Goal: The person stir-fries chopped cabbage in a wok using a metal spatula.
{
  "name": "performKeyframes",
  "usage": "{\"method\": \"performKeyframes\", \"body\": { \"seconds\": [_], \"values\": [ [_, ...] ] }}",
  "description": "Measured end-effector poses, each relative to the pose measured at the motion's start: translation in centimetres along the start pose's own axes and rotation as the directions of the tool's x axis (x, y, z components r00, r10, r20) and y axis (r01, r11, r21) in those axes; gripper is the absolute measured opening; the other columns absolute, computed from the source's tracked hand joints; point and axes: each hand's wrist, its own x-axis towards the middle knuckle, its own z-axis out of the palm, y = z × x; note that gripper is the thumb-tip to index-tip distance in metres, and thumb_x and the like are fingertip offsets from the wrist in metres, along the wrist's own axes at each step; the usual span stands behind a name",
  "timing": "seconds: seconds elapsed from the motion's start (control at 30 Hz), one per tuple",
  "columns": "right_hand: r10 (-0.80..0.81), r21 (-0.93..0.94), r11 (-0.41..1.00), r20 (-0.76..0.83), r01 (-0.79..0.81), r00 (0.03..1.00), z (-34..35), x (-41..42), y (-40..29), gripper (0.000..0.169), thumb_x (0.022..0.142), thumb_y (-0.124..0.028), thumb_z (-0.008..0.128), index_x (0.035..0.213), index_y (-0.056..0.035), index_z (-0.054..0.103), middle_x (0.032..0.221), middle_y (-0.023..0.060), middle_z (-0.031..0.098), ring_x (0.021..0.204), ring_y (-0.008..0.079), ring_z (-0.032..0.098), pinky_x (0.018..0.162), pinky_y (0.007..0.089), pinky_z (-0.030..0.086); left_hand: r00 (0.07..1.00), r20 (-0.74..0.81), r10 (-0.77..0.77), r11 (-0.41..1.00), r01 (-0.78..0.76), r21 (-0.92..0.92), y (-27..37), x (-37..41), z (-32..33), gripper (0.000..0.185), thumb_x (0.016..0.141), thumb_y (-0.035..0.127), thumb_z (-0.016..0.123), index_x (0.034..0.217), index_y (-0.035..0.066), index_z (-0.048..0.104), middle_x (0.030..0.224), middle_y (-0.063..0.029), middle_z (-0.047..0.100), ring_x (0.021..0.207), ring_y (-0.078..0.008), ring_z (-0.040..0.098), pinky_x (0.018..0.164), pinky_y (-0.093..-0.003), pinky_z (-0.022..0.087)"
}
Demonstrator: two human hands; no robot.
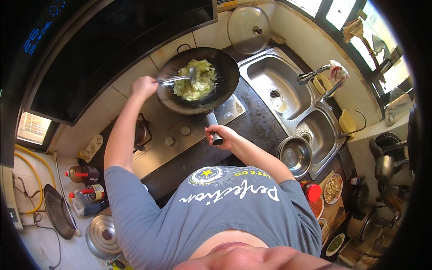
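Note:
My left hand (144, 87) grips the handle of a metal spatula (173, 79), whose blade rests among pale green, sliced vegetables (196, 79) in the middle of a dark wok (222, 91). The slices look wet and lie in a loose heap. My right hand (222, 136) is closed around the wok's grey handle (212, 119), which points back towards my body. The wok sits over the right side of a steel gas hob (158, 157) and hides the burner under it. A second burner (141, 132) is partly behind my left arm.
Right of the wok is a double steel sink (248, 67) with a faucet (310, 75). Metal bowls (293, 155) are stacked at its near edge. A glass lid (249, 28) leans on the back wall. Bottles (82, 173) stand left; a plate of sliced food (333, 189) lies right.

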Motion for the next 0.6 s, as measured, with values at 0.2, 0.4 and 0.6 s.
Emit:
{"method": "performKeyframes", "body": {
  "seconds": [0.2, 0.4, 0.6],
  "values": [
    [-0.014, -0.01, 1.0, 0.002, 0.014, 1.0, -0.1, -0.1, 0.0, 0.011, 0.072, -0.006, 0.056, 0.073, -0.0043, 0.044, 0.06, 0.0032, 0.047, 0.048, 0.0112, 0.048, 0.045, 0.0252, 0.043, 0.946, 0.245, -0.211, 0.937, 0.267, -0.225, -8.1, -2.2, 1.6, 0.026, 0.066, 0.033, 0.062, 0.076, 0.01, 0.066, 0.064, -0.0068, 0.06, 0.057, -0.017, 0.057, 0.054, -0.0284, 0.043],
    [-0.011, -0.004, 1.0, 0.016, 0.011, 1.0, -0.2, 0.4, 0.2, 0.011, 0.072, -0.007, 0.056, 0.073, -0.0045, 0.045, 0.061, 0.0028, 0.047, 0.049, 0.0109, 0.048, 0.045, 0.0251, 0.043, 0.87, 0.408, -0.278, 0.677, 0.478, -0.559, -2.1, -1.2, 7.1, 0.024, 0.069, 0.031, 0.064, 0.073, 0.007, 0.063, 0.048, -0.0002, 0.045, 0.039, -0.0078, 0.038, 0.037, -0.0244, 0.027],
    [-0.015, -0.009, 1.0, -0.013, 0.015, 1.0, -0.2, -0.1, 0.1, 0.011, 0.073, -0.007, 0.055, 0.074, -0.0047, 0.045, 0.061, 0.0025, 0.047, 0.049, 0.0108, 0.048, 0.044, 0.025, 0.042, 0.916, 0.364, -0.167, 0.91, 0.285, -0.3, -1.7, -1.7, 4.3, 0.026, 0.065, 0.034, 0.063, 0.071, 0.008, 0.065, 0.062, -0.0072, 0.06, 0.058, -0.0162, 0.057, 0.059, -0.0284, 0.044]
  ]
}}
